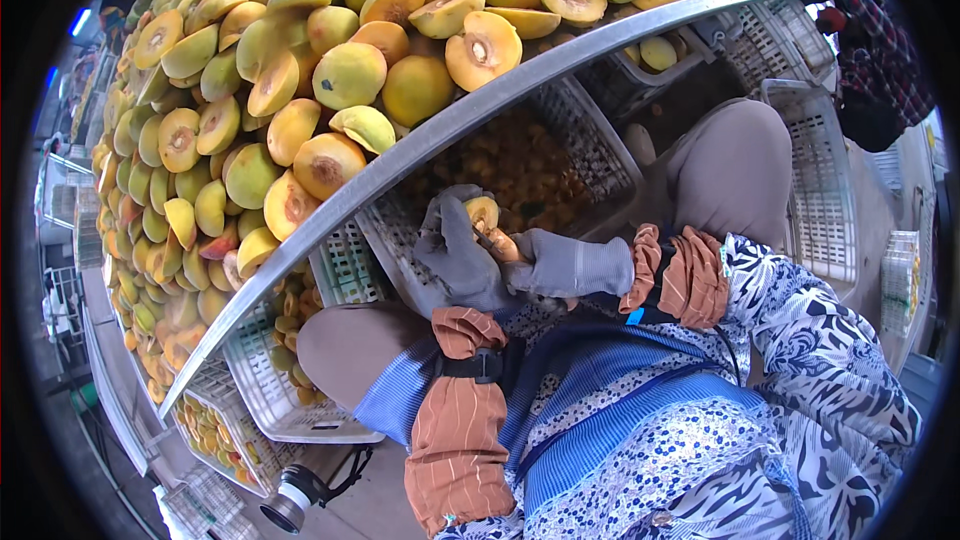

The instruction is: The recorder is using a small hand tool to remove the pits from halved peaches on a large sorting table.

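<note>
The left hand's grip [455, 255] clasps a cut peach [482, 210] at centre; the right hand [570, 262] meets it from four o'clock, its hold too hidden to tell. Shadow blurs the crate [590, 130] toward one. The tabletop's edge [545, 70] runs eight to two, open room between it and both hands.

Wide fisheye head cam, downward, nr. hands [452, 258]

The table [525, 78] is showing smooth, dull metal along its near edge; behind that edge, fruit halves [350, 75] are displaying smooth skins. Below it, crates [315, 428] are looking like rigid plastic. Grey gloves [455, 250] are showing a matt finish; brown sleeves [455, 455] are creasing like soft cloth.
</note>
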The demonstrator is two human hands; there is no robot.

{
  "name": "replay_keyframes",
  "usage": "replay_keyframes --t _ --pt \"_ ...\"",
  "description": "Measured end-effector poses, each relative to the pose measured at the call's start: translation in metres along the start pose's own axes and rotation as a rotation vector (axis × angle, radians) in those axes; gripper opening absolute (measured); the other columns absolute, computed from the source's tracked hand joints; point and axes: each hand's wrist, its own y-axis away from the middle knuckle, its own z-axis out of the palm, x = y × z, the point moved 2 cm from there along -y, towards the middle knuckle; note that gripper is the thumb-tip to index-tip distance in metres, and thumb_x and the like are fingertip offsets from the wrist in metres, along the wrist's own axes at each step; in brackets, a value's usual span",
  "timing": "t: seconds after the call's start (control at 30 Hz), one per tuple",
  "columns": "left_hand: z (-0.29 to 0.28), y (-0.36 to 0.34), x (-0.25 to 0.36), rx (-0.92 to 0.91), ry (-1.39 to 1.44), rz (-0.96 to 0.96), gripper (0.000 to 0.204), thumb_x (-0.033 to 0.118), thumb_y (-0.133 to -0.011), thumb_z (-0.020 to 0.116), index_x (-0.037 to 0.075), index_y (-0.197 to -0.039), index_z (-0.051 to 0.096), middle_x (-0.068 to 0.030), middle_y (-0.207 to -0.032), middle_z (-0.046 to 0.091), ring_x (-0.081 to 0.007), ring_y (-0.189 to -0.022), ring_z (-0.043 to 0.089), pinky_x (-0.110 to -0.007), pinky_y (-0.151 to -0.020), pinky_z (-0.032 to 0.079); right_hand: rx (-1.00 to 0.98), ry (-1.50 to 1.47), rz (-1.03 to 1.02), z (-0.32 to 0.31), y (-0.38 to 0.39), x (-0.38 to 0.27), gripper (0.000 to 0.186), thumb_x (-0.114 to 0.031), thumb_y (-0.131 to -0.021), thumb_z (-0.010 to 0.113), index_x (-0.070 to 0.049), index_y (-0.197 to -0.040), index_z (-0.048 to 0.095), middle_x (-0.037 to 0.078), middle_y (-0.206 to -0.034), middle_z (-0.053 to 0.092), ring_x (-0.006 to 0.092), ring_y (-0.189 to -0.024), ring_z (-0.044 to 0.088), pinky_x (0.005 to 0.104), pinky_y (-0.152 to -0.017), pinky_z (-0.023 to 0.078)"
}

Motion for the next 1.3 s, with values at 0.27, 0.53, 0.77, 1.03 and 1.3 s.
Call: replay_keyframes --t 0.27,0.53,0.77,1.03,1.3 --pt "-0.001 -0.015 0.0 -0.289 -0.078 -0.217 0.024 0.017 -0.081 0.049 -0.003 -0.074 0.061 -0.0078 -0.073 0.061 -0.0148 -0.065 0.057 -0.026 -0.061 0.046 0.079 0.029 -0.092 0.002 0.01 -0.005 0.026 -0.025 -0.078 0.05 0.0 -0.083 0.052 0.004 -0.056 0.052 0.0135 -0.045 0.052 0.0265 -0.037 0.045" --pt "0.002 -0.014 0.005 -0.458 0.008 -0.096 0.028 0.021 -0.08 0.053 -0.005 -0.077 0.061 -0.011 -0.074 0.062 -0.0184 -0.064 0.06 -0.027 -0.06 0.049 -0.049 0.007 0.005 -0.006 0.021 -0.009 0.025 -0.026 -0.081 0.051 -0.002 -0.077 0.049 0.003 -0.054 0.049 0.0115 -0.037 0.046 0.0248 -0.034 0.04" --pt "-0.001 -0.012 0.005 -0.535 0.197 -0.233 0.037 0.031 -0.081 0.051 -0.005 -0.079 0.06 -0.0133 -0.073 0.061 -0.0206 -0.062 0.06 -0.029 -0.06 0.05 -0.198 -0.596 0.143 0.009 0.028 -0.014 0.021 -0.022 -0.084 0.052 -0.007 -0.073 0.042 0.0 -0.051 0.042 0.0081 -0.035 0.036 0.0212 -0.031 0.028" --pt "0.006 -0.011 -0.003 -0.596 0.302 -0.244 0.043 0.036 -0.08 0.049 -0.006 -0.077 0.06 -0.0151 -0.07 0.06 -0.0222 -0.06 0.06 -0.03 -0.06 0.05 -0.141 -0.378 0.115 0.002 0.031 -0.013 0.014 -0.021 -0.086 0.051 -0.009 -0.08 0.045 -0.003 -0.051 0.039 0.0064 -0.036 0.034 0.0203 -0.031 0.028" --pt "0.01 -0.007 0.007 -0.732 0.363 -0.334 0.045 0.035 -0.078 0.051 -0.008 -0.073 0.06 -0.0162 -0.068 0.06 -0.0217 -0.059 0.06 -0.03 -0.057 0.05 -0.241 -0.367 0.188 0.004 0.042 -0.014 0.023 -0.028 -0.083 0.054 -0.009 -0.076 0.044 -0.002 -0.052 0.039 0.006 -0.036 0.035 0.021 -0.032 0.028"
